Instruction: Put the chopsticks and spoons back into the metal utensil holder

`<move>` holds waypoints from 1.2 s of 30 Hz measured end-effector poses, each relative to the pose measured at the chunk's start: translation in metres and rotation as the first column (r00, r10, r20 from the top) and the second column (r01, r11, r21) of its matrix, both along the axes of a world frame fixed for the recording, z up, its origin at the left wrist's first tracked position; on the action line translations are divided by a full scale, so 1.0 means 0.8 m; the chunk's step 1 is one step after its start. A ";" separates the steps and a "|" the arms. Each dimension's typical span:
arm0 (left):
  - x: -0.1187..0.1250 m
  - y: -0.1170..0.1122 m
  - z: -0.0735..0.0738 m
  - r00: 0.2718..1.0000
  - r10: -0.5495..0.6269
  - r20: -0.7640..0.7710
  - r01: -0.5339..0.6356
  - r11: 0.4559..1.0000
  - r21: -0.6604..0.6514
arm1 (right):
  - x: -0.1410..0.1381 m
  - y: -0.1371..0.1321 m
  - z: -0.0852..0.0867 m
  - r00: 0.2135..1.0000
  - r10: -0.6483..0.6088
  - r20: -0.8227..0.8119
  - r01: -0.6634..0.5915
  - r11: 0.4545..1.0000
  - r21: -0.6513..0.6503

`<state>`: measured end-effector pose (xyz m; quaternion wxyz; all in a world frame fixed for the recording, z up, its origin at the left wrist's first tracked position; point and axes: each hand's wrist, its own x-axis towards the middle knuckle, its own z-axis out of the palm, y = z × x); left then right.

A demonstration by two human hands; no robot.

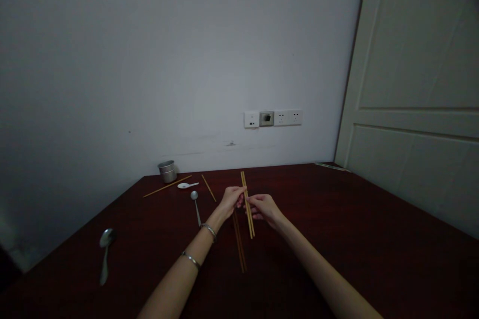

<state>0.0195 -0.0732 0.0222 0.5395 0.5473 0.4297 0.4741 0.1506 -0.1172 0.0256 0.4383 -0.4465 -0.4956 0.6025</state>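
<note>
left hand (232,198), right hand (264,207) pinching chopsticks (251,225)

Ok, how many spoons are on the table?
3: a big metal spoon near the left edge, a slim metal spoon beside the left hand, a white spoon by the cup.

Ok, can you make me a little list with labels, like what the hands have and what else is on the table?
left hand: left hand pinches the raised chopsticks
right hand: right hand pinches the same pair from the other side
underneath: second pair lies flat on the table
spoons: long metal spoon; big metal spoon near the left edge; white spoon
cup: metal cup by the wall
loose sticks: two single chopsticks at the back
</note>
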 end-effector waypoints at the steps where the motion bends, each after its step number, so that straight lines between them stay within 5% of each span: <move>1: -0.001 0.000 0.000 1.000 0.007 0.000 -0.007 1.000 -0.010 | 0.000 -0.001 0.000 1.000 0.002 0.004 -0.002 1.000 -0.003; 11: -0.010 0.001 0.005 1.000 0.014 0.016 -0.012 0.996 -0.088 | -0.003 -0.004 -0.002 0.999 0.020 0.041 -0.020 1.000 -0.002; 16: -0.012 -0.001 0.009 0.998 0.055 0.006 -0.054 0.992 -0.113 | -0.007 0.001 0.011 0.968 -0.068 0.243 0.055 0.997 0.059; 19: -0.011 -0.002 0.010 0.997 0.081 0.005 -0.080 0.989 -0.124 | -0.011 0.003 0.021 0.873 -0.203 0.443 0.114 0.969 0.219; 24: -0.010 -0.003 0.011 0.994 0.112 0.004 -0.111 0.984 -0.137 | -0.021 -0.001 0.032 0.570 -0.485 0.664 0.046 0.825 0.563; 30: -0.014 -0.003 0.012 0.994 0.108 -0.019 -0.110 0.979 -0.171 | -0.033 -0.012 0.038 0.414 -0.497 0.763 -0.019 0.833 0.553; 36: -0.016 -0.005 0.012 0.997 0.070 0.012 -0.067 0.978 -0.199 | -0.035 -0.015 0.039 0.392 -0.481 0.784 0.039 0.860 0.509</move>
